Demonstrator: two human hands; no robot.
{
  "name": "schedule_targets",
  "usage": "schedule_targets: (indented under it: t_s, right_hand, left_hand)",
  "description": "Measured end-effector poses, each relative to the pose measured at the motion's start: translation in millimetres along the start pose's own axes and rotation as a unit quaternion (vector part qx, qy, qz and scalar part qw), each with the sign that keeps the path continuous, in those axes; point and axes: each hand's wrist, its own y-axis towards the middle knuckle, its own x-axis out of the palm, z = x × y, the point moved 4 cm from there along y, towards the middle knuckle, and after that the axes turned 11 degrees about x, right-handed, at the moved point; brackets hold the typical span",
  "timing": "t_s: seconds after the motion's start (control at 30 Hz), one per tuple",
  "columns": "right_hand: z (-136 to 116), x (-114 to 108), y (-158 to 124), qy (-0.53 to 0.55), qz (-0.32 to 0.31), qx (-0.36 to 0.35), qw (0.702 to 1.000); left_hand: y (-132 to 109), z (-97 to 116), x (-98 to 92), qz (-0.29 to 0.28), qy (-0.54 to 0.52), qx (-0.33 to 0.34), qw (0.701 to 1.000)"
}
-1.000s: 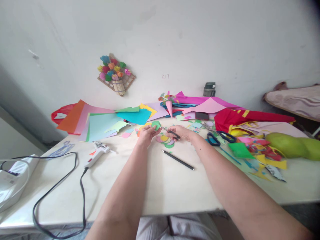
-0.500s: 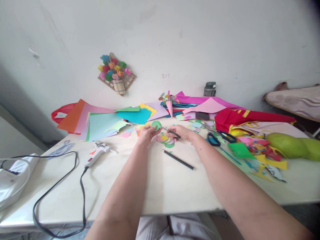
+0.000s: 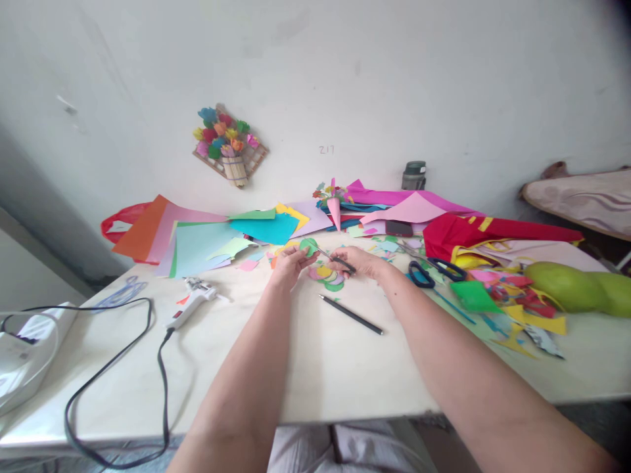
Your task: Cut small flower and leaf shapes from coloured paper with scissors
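My left hand (image 3: 289,265) is closed on a piece of green paper (image 3: 309,245), held by its lower left edge above the table. My right hand (image 3: 359,261) grips a small pair of scissors (image 3: 344,264) with dark handles, fingers through the loops. Their blades point left and meet the right side of the green paper. Below the hands lies a cluster of round paper cutouts (image 3: 334,286) in green, yellow and pink. A black pen (image 3: 351,315) rests on the table nearer to me.
On the left are a hot glue gun (image 3: 193,307), its black cord and a white power strip (image 3: 39,341). Coloured paper sheets (image 3: 207,240) line the wall side. To the right lie larger scissors (image 3: 422,274), paper scraps (image 3: 517,289) and a green rounded object (image 3: 557,286).
Almost nothing differs. The green paper has shifted or turned very slightly in my left hand, while the scissors stay at its edge.
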Motion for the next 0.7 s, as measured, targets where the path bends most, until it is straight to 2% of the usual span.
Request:
schedule_targets:
  t_s: [0.7]
  right_hand:
    - [-6.0, 2.4, -5.7, 0.003, -0.001, 0.001, 1.000]
  left_hand:
    - [0.0, -0.5, -0.3, 0.004, -0.009, 0.000, 1.000]
